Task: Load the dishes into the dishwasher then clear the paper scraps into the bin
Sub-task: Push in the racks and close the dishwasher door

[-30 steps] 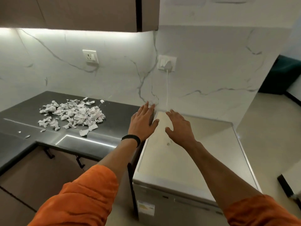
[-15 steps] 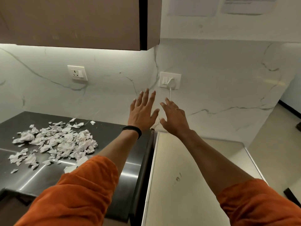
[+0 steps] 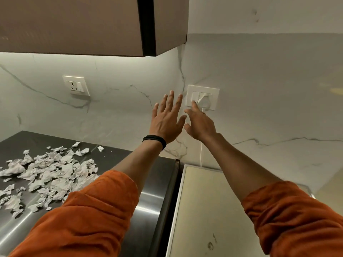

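Torn white paper scraps (image 3: 46, 175) lie in a heap on the dark countertop (image 3: 148, 201) at the left. The pale top of the dishwasher (image 3: 207, 216) fills the lower middle, its door out of view. Both arms are raised toward the marble wall. My left hand (image 3: 166, 119) is spread flat, fingers apart, holding nothing. My right hand (image 3: 199, 123) is beside it with its index fingertip at the rocker switch of the white wall socket plate (image 3: 203, 97), where a white plug and cord sit. No dishes or bin are in view.
A brown wall cabinet (image 3: 83, 25) hangs overhead, its corner above the hands. A second white socket (image 3: 76, 85) is on the wall to the left. The plug's white cord (image 3: 201, 154) runs down behind the dishwasher. Pale floor shows at far right.
Both hands rose from above the dishwasher top to the wall. The right index finger now reaches the socket switch. The view tilted upward and moved closer.
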